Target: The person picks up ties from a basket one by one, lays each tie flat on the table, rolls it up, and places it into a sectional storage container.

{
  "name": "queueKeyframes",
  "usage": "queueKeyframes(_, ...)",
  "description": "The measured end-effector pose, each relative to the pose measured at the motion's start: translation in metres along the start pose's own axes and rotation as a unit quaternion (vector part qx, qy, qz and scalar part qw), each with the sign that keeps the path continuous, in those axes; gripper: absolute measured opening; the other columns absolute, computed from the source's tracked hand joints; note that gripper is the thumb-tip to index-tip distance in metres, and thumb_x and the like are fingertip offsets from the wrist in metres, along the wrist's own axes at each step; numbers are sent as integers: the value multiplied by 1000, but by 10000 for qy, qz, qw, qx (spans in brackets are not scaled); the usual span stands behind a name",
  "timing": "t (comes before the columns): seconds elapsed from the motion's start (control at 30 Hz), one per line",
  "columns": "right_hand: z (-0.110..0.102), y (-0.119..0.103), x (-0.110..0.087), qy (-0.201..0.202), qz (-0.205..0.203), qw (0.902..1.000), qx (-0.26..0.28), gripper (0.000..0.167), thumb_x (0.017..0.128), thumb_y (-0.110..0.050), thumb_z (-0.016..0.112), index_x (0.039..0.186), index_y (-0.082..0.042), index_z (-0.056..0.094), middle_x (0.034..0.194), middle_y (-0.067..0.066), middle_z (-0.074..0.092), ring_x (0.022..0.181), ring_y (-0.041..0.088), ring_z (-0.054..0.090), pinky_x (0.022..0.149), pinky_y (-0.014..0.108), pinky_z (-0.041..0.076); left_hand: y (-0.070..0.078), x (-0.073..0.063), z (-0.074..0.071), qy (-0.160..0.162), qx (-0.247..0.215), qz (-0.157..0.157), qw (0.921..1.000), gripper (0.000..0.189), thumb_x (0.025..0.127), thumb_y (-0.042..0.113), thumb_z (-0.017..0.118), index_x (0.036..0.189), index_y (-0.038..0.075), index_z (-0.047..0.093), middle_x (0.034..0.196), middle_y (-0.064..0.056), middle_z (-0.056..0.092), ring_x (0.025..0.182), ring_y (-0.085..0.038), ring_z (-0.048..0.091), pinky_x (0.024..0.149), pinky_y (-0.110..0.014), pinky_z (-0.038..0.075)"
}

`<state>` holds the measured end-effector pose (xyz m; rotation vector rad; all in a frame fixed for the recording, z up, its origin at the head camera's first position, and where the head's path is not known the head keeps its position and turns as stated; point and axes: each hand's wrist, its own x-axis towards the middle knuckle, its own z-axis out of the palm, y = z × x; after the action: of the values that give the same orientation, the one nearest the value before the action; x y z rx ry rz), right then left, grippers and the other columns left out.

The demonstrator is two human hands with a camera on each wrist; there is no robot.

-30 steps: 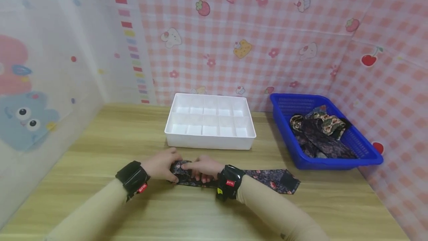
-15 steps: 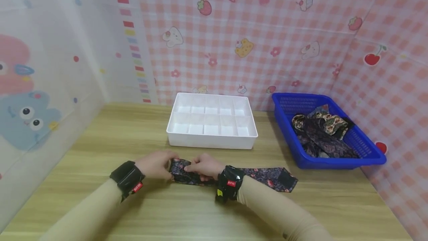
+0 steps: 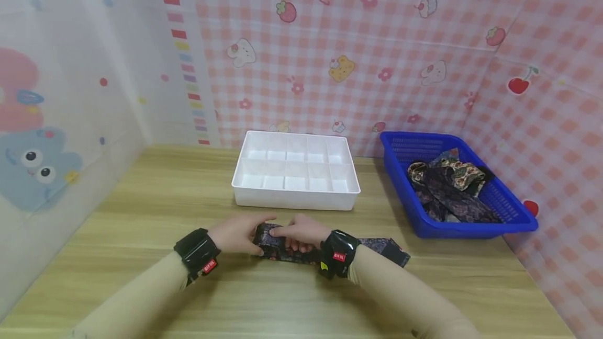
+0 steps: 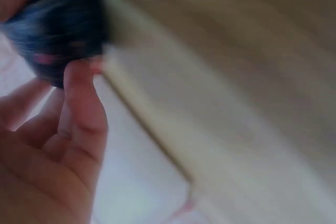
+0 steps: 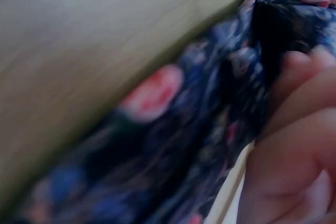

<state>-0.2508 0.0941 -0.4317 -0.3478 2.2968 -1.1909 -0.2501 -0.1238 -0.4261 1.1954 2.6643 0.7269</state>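
Note:
A dark necktie with a floral pattern lies across the table in front of me, its left part rolled or folded up and its pointed end flat at the right. My left hand grips the rolled part from the left, thumb at the near side and fingers at the far side. From the right, my right hand pinches the same part, thumb on top and fingers curled underneath. The right wrist view shows the flat length of the necktie running up to the curled fingers. The left wrist view is blurred.
A white box with several compartments stands behind the hands, close to the checked back curtain. At the right a blue basket holds several crumpled patterned fabric pieces. Curtains border the wooden table at left, back and right.
Both hands have shifted a little to the right with the rolled part. The pointed end has slid slightly left, and less of the flat length shows beyond my right wrist.

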Motion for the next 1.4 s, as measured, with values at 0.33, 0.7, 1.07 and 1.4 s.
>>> queueKeyframes(0.33, 9, 6, 5, 591, -838, 9947, -60, 35, 88, -21, 66, 57, -13, 52, 47, -7, 39, 36, 6, 33, 36, 21, 30, -5, -3, -5, 128, -276, -40, 9995, 61, 67, 7, 76, 125, -1, 58, 106, -7, 62, 71, -12, 56, 62, -27, 49)
queueKeyframes(0.7, -11, 19, -7, 61, -74, 9991, 410, 56, 86, -58, 60, 61, -8, 59, 52, 2, 53, 34, 8, 41, 33, 23, 32, 24, 14, -2, 479, -1187, 240, 9915, 43, 77, 8, 78, 115, 6, 57, 115, -9, 50, 98, -21, 58, 80, -31, 53)
queueKeyframes(1.07, -8, 22, -3, 772, -714, 9911, -814, 41, 84, -36, 73, 57, -15, 50, 46, -8, 44, 35, 6, 42, 37, 21, 36, 3, 11, 13, 137, 60, 493, 9987, 44, 67, 12, 81, 97, 20, 51, 98, 5, 56, 87, -15, 53, 77, -33, 47)
queueKeyframes(1.4, -5, 5, 1, 151, -438, 9984, 328, 50, 86, -53, 59, 70, -7, 66, 59, 3, 61, 36, 9, 45, 34, 22, 33, 23, 6, -10, 677, -166, 225, 9973, 42, 73, 12, 78, 110, 15, 59, 115, -6, 49, 93, -18, 54, 78, -32, 50)
